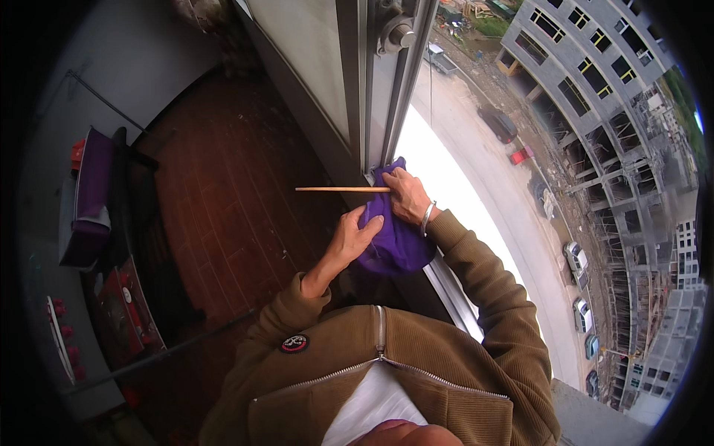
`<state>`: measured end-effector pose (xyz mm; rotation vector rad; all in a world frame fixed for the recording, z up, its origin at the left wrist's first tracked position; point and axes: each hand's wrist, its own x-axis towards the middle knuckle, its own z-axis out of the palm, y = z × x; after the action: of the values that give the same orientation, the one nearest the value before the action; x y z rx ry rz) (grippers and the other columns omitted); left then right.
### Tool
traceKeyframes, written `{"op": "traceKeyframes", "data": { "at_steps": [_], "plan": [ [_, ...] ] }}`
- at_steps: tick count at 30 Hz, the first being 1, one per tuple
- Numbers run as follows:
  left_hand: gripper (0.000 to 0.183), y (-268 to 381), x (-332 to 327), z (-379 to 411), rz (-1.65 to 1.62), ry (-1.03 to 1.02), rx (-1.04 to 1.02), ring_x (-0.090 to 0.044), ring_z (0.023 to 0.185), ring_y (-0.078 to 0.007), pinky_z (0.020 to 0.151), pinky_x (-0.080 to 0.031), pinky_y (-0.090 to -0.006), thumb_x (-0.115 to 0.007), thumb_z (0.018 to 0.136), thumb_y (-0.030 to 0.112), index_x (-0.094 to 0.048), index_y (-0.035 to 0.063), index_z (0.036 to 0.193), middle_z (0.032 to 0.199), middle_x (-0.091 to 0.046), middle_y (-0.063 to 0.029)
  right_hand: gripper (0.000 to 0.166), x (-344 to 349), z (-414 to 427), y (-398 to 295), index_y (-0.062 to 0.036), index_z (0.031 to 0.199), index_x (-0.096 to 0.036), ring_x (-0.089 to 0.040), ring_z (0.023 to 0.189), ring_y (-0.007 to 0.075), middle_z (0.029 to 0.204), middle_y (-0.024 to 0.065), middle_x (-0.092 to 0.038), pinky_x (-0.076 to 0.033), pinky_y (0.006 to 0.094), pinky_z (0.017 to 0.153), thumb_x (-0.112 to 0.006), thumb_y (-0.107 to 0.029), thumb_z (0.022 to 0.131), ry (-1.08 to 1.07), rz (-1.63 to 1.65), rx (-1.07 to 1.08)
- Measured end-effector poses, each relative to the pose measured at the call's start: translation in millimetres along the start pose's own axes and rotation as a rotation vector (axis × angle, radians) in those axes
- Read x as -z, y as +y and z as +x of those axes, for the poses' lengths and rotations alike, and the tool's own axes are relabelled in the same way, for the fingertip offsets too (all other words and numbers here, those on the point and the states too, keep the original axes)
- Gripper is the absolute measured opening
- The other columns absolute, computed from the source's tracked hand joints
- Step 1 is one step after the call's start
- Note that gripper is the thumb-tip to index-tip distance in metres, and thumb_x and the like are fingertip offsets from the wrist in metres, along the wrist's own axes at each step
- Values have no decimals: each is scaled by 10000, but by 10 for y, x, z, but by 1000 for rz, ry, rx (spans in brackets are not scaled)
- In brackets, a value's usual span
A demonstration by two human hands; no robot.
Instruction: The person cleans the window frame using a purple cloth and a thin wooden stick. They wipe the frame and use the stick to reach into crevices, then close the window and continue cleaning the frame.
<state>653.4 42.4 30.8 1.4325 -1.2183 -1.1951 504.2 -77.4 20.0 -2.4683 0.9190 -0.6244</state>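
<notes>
A purple cloth [399, 245] lies bunched over the metal window track, at the foot of the window frame [357, 83]. My right hand [410, 195], with a silver bangle at the wrist, grips the cloth's upper part together with a thin wooden stick [340, 189]. That stick points left across the cloth, its far end over the dark floor. Lower and to the left, my left hand [354, 234] pinches the cloth's left edge between thumb and fingers. Some of the track is hidden under the cloth.
Beyond the window sill track [446, 284], far below, are a road with parked cars [577, 257] and an unfinished concrete building [580, 83]. A round metal fitting [397, 34] is on the frame above. Indoors are a reddish tiled floor [223, 223] and purple-covered furniture [92, 178] at left.
</notes>
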Motion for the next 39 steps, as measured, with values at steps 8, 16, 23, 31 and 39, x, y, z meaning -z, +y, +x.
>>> {"op": "traceKeyframes", "data": {
  "at_steps": [8, 16, 23, 31, 39],
  "plan": [
    [289, 31, 19, -99, -24, -115, 25, -538, 776, -54, 710, -471, -245, -625, 892, 209, -634, -44, 1031, 855, -641, 6, 186, 277, -324, -26, 9, 893, -666, -585, 787, 341, 813, 156, -573, -479, 414, 682, -626, -81, 734, -128, 34, -111],
    [254, 47, 125, -147, -90, 107, 55, -487, 726, -47, 657, -443, -232, -630, 884, 216, -641, -20, 976, 798, -592, 26, 192, -13, -14, -185, 1, 951, -625, -557, 775, 299, 810, 119, -544, -479, 381, 695, -593, -75, 778, 68, -11, 111],
    [297, -20, 113, -135, -65, 97, 45, -512, 687, -71, 635, -457, -268, -629, 864, 253, -645, -31, 946, 730, -617, -26, 192, -58, 29, 33, -7, 960, -614, -571, 783, 270, 797, 110, -546, -483, 369, 669, -591, -103, 796, -135, -111, 278],
    [302, 18, 52, -212, -73, 43, 54, -530, 728, -66, 680, -465, -261, -636, 870, 246, -648, -32, 986, 776, -640, -20, 322, 111, -135, -106, -81, 1142, -616, -537, 842, 203, 870, 62, -519, -361, 352, 691, -570, -228, 859, -145, -176, 146],
    [280, 116, 104, -73, 109, 123, -66, -530, 679, -74, 632, -466, -272, -621, 873, 235, -646, -32, 951, 739, -634, -37, 243, 57, 13, -376, -51, 990, -624, -531, 845, 210, 847, 68, -612, -332, 412, 777, -482, -193, 853, -177, -573, 81]
  ]
}}
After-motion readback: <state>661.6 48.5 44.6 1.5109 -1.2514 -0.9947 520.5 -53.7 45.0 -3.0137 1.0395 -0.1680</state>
